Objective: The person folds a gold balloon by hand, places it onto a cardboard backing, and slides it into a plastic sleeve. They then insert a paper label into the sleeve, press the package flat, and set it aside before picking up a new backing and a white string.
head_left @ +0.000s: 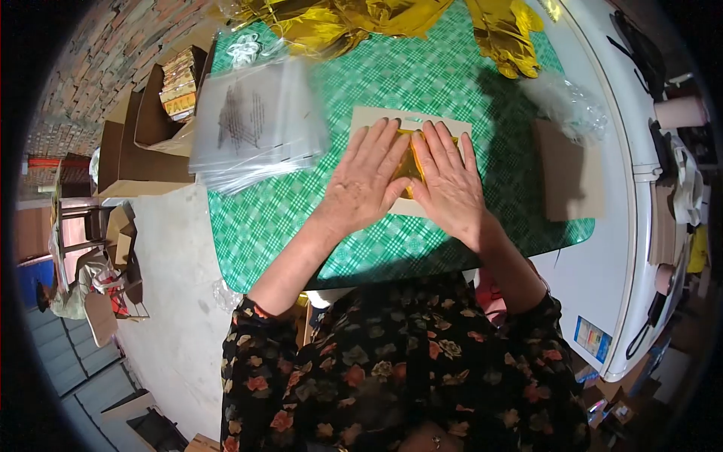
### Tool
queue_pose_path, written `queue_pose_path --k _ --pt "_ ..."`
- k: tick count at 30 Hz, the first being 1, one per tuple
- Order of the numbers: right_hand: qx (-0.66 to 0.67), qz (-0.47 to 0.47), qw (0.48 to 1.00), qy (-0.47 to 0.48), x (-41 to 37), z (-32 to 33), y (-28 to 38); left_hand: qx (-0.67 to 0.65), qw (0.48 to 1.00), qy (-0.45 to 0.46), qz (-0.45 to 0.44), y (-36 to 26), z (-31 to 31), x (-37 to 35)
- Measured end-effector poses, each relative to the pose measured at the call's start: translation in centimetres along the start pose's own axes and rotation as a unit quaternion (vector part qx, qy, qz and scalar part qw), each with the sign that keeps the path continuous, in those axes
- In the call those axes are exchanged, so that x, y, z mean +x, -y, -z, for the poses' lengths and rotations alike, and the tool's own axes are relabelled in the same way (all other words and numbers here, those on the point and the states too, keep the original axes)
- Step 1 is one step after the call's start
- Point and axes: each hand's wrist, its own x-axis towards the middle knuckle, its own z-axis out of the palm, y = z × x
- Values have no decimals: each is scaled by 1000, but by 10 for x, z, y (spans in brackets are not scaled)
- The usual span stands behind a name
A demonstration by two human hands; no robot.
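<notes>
Ten fingers lie stretched out flat and a little spread, gripping nothing. Those of the left hand (367,181) and the right hand (449,184) press down side by side on a small sheet of gold foil (410,162), which shows only in the gap between the two hands. The foil rests on a pale card (376,117), whose far edge juts out past the fingertips. The card lies on a green checked cloth (452,75) spread over the bench (614,226). Just left of the card sits a stack of clear plastic bags (252,124). Beyond the card, at the far end of the cloth, lies a heap of crumpled gold foil (339,22). Right of the card is a brown cardboard piece (568,169), with crumpled clear wrap (566,102) just behind it. Well left of the card, off the bench, stand open cardboard boxes (151,128).
</notes>
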Motion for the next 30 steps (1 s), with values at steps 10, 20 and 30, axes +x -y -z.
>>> queue_pose_path --k 10,20,30 --pt "116 -31 988 -99 -7 19 -37 5 999 37 1 5 15 11" --pt "195 -85 964 -158 -106 52 -19 33 999 27 1 26 6 35" --pt "359 -165 907 -147 -204 52 54 103 991 5 89 -67 -5 -52"
